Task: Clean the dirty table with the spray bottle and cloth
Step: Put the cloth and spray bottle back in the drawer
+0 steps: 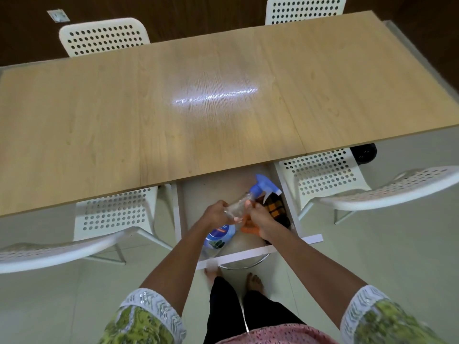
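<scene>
Both hands meet over the open white drawer [258, 252] under the desk's [173, 120] near edge: the left hand [215, 214] curls round the clear spray bottle [229, 219], blue trigger head pointing away, while the right hand [260, 220] grips an orange cloth [246, 228] just beside it. Wide bare wood stretches ahead, hemmed by four white perforated chairs [323, 175], two tucked close either side of the drawer. Inside the drawer, a dark orange-checked cloth [277, 209] lies at the right.
</scene>
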